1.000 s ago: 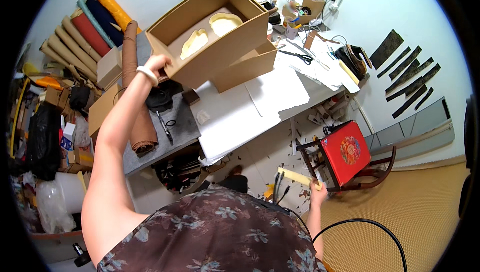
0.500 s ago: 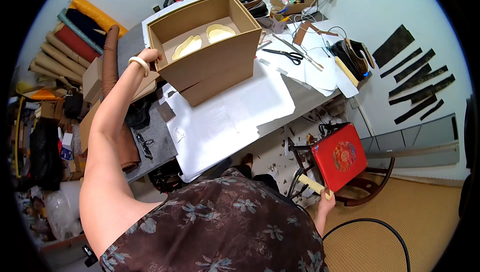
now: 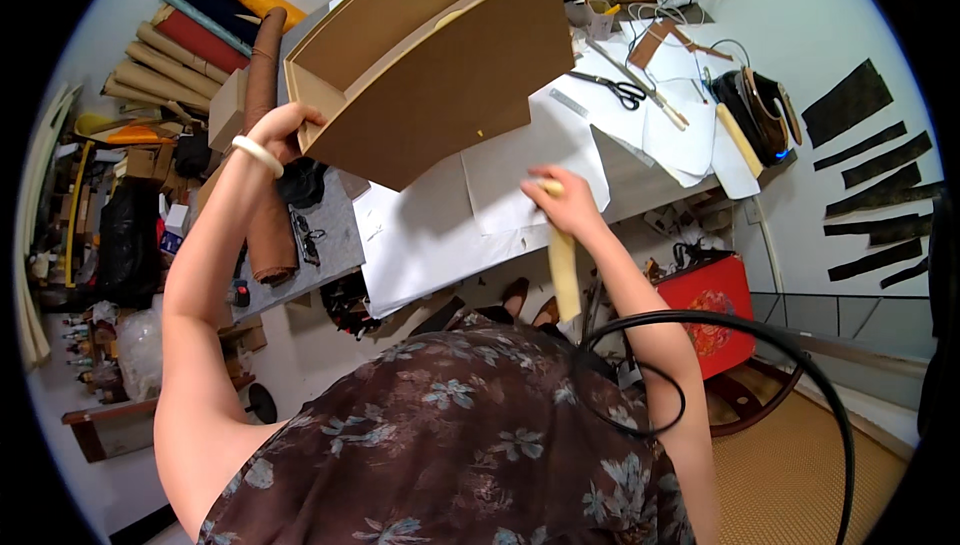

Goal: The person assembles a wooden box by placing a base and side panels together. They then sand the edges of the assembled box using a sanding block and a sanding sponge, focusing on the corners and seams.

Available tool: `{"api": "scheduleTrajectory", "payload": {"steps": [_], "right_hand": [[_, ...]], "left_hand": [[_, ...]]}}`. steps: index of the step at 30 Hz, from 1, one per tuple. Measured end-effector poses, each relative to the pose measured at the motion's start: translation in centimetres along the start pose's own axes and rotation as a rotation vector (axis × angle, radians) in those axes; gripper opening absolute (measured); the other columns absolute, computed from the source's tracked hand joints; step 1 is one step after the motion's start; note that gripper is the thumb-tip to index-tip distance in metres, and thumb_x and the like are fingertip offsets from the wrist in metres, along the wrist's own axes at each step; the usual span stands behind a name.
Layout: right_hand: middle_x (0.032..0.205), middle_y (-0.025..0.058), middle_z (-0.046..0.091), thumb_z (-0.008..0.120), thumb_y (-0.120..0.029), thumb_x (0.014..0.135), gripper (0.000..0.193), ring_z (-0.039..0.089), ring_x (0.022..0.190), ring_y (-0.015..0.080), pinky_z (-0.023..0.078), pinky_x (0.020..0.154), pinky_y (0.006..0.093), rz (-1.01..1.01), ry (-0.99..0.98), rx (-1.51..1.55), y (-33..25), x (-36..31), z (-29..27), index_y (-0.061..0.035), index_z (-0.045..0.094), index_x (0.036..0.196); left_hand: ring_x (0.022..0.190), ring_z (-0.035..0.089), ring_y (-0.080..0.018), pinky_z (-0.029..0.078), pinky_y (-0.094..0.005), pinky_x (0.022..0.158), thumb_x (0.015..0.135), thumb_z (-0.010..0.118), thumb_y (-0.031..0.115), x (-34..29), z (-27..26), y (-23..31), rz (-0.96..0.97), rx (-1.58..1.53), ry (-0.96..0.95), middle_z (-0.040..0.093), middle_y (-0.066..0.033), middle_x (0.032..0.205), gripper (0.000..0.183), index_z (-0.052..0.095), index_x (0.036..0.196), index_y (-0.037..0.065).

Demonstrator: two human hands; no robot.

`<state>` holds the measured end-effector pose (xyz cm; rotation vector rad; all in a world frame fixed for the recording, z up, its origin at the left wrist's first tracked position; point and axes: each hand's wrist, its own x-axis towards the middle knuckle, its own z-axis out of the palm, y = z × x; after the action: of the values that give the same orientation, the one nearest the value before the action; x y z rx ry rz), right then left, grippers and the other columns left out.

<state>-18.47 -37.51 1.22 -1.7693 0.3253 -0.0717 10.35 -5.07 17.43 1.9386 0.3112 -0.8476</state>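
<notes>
My left hand [image 3: 285, 132], with a cream bangle at its wrist, grips the left edge of a large open-topped brown cardboard box [image 3: 440, 90]. The box is tilted over the table, and a sliver of a pale yellow piece [image 3: 455, 19] shows inside it. A small yellow spot is on its near wall. Closed in front of the box, my right hand [image 3: 572, 205] holds a long pale yellow tool [image 3: 564, 280] that hangs down toward me. Its kind cannot be made out. The hand and the box look apart.
White paper [image 3: 410, 250] covers the table's near part. Scissors [image 3: 626, 93] and a dark bag [image 3: 735, 105] lie to the right. A black cable [image 3: 760, 330] arcs across my right arm, near a red chair cushion [image 3: 715, 310]. A brown roll [image 3: 265, 195] stands at left.
My right hand has risen from beside the chair to the front of the box, bringing the pale yellow tool. The box now tilts more, hiding most of its inside. The view has shifted.
</notes>
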Motion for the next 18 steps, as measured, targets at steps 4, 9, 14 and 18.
{"api": "scheduleTrajectory", "payload": {"steps": [4, 9, 14, 18], "right_hand": [[0.072, 0.0029, 0.064, 0.075, -0.026, 0.082, 0.042, 0.059, 0.058, 0.0077, 0.043, 0.046, 0.0217, -0.065, -0.002, 0.425, -1.2, 2.1, 2.0, 0.0005, 0.06, 0.111], [0.066, 0.001, 0.062, 0.069, -0.016, 0.087, 0.017, 0.053, 0.052, 0.0054, 0.043, 0.047, 0.0192, -0.114, -0.05, 0.503, -1.5, 0.4, 0.7, -0.002, 0.063, 0.08], [0.071, 0.0047, 0.065, 0.063, -0.018, 0.091, 0.015, 0.055, 0.055, 0.0071, 0.045, 0.05, 0.0209, -0.135, -0.07, 0.577, 0.8, -0.4, -3.8, -0.0033, 0.064, 0.087], [0.073, 0.0075, 0.067, 0.062, -0.031, 0.09, 0.028, 0.058, 0.052, 0.0147, 0.044, 0.047, 0.0278, 0.036, 0.061, 0.146, 6.3, -3.4, -9.5, -0.0056, 0.067, 0.08]], "left_hand": [[0.077, 0.068, -0.021, 0.058, -0.0317, 0.066, 0.086, 0.051, 0.005, -7.5, 3.7, -2.3, 0.039, -0.214, -0.104, 0.066, -0.0185, 0.095, 0.027, 0.055, 0.107, -0.011], [0.085, 0.068, -0.0203, 0.058, -0.0313, 0.071, 0.088, 0.051, 0.006, -11.0, 5.7, -4.2, 0.046, -0.229, -0.046, 0.065, -0.0188, 0.102, 0.031, 0.053, 0.115, -0.009], [0.085, 0.068, -0.0193, 0.058, -0.0314, 0.072, 0.088, 0.051, 0.005, -11.0, 7.4, -3.4, 0.068, -0.204, -0.047, 0.065, -0.0188, 0.103, 0.029, 0.054, 0.112, -0.009], [0.083, 0.067, -0.0197, 0.057, -0.0315, 0.07, 0.088, 0.051, 0.006, -10.2, 6.3, -2.9, 0.057, -0.177, -0.039, 0.065, -0.0178, 0.099, 0.025, 0.056, 0.106, -0.01]]}}
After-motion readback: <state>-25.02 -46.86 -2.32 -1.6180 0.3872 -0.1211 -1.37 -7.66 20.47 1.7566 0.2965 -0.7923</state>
